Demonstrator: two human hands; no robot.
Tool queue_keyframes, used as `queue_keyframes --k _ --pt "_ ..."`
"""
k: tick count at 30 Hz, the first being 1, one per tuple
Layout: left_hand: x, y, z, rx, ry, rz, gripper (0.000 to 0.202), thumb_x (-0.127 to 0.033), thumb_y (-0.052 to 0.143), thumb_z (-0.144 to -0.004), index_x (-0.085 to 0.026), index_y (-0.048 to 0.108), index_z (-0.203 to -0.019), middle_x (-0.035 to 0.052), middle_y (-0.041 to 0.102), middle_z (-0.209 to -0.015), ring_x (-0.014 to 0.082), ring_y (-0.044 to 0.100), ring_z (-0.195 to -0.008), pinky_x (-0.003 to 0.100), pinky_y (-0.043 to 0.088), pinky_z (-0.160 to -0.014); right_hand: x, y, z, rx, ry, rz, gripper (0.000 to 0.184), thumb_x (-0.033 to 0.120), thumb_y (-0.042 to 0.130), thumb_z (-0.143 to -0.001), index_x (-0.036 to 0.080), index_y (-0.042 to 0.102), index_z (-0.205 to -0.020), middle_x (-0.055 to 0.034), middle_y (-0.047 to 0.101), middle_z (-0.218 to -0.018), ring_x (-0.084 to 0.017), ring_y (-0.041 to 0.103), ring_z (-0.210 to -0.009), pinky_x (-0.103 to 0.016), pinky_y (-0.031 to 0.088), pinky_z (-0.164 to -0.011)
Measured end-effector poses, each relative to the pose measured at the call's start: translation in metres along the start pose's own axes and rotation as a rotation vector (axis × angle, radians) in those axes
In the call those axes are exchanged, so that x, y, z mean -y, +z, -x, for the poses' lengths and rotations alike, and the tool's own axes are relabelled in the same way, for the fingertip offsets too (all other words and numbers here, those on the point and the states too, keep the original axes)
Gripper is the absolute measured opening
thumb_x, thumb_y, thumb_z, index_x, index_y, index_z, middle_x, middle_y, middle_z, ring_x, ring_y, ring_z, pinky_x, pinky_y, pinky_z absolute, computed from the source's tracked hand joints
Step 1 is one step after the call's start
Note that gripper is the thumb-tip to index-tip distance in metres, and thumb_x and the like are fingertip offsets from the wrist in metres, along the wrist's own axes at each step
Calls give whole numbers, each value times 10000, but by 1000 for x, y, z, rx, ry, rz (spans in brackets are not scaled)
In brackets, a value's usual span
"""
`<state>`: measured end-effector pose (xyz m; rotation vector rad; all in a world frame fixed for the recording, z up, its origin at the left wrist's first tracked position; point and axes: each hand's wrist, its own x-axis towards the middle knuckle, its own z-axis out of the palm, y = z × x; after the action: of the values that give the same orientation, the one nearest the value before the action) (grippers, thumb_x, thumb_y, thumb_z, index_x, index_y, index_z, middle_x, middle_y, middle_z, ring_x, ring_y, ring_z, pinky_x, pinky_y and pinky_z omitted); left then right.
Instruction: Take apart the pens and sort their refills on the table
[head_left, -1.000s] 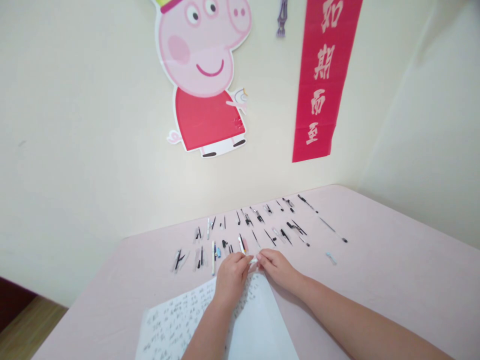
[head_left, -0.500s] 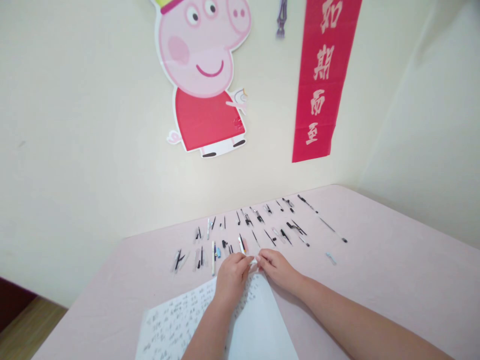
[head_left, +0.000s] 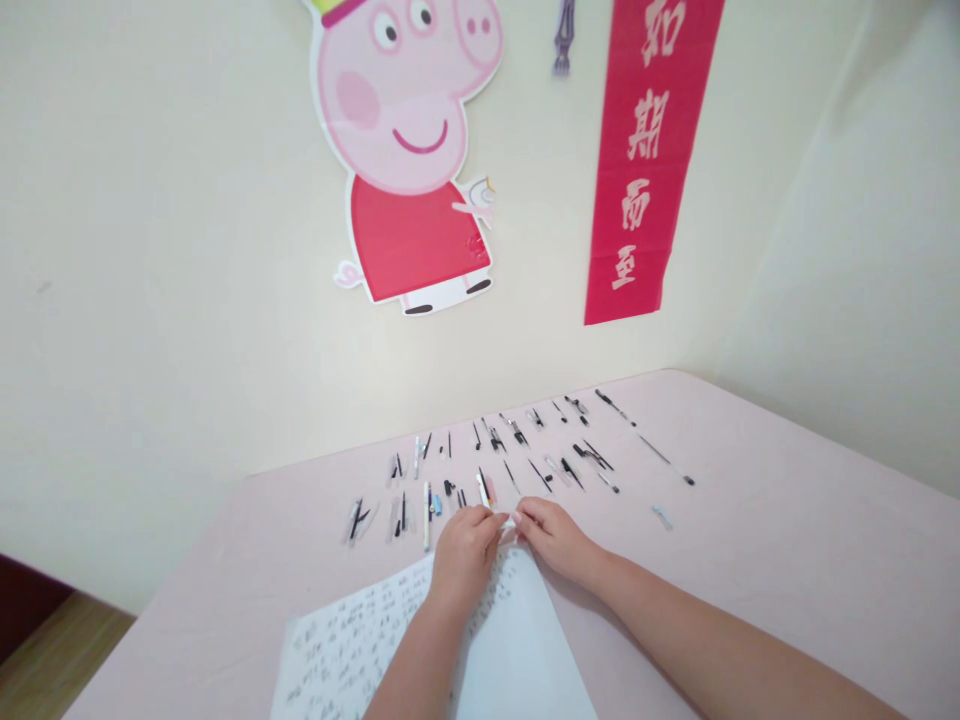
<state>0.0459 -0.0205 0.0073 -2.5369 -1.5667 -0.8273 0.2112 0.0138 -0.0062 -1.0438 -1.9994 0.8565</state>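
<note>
My left hand [head_left: 469, 540] and my right hand [head_left: 551, 528] meet at the top edge of a sheet of paper with handwriting [head_left: 360, 640]. Their fingertips are closed in a pinch on a small white piece [head_left: 508, 523]. Fingers cover most of this piece, so its kind cannot be made out. The left forearm lies across the paper, whose right part looks blank. Just beyond the left hand are a white pen with a black refill [head_left: 483, 488] and a white pen barrel with a blue cap [head_left: 428, 518].
Rows of pen parts, such as black refills [head_left: 592, 456] and clear barrels [head_left: 356, 522], lie across the pink tabletop [head_left: 750, 560]. A small light-blue piece [head_left: 662, 516] lies to the right. Behind the table is a wall with a pig cutout [head_left: 420, 240] and a red banner [head_left: 645, 200].
</note>
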Motion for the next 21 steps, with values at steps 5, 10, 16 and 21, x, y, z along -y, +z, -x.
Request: queue_keyframes --k 5,10,16,21 --pt "1 1 0 7 -5 8 246 -196 443 -849 -198 650 -982 64 630 -822 179 565 -801 298 445 -692 1 -1 0 7 9 -23 348 343 364 -881 180 462 -590 19 473 -561 -124 443 -569 -253 351 -577" --pt "2 2 1 1 -16 15 249 -196 442 -845 -207 648 -984 66 628 -822 177 564 -794 297 442 -683 2 -2 2 -3 31 -95 126 263 468 -822 184 510 -734 27 522 -628 -122 476 -599 -232 355 -567" --pt "1 0 1 5 -12 14 249 -197 437 -851 -205 649 -981 66 635 -828 178 568 -798 299 442 -684 1 -1 0 3 25 -21 306 309 400 -861 185 469 -590 25 473 -552 -125 457 -564 -242 348 -564" --pt "1 0 1 12 -23 16 236 -182 452 -843 -196 649 -972 61 633 -826 186 567 -805 301 445 -698 -1 -1 -1 19 35 -58 414 389 324 -898 182 470 -571 12 488 -548 -131 479 -560 -254 365 -584"
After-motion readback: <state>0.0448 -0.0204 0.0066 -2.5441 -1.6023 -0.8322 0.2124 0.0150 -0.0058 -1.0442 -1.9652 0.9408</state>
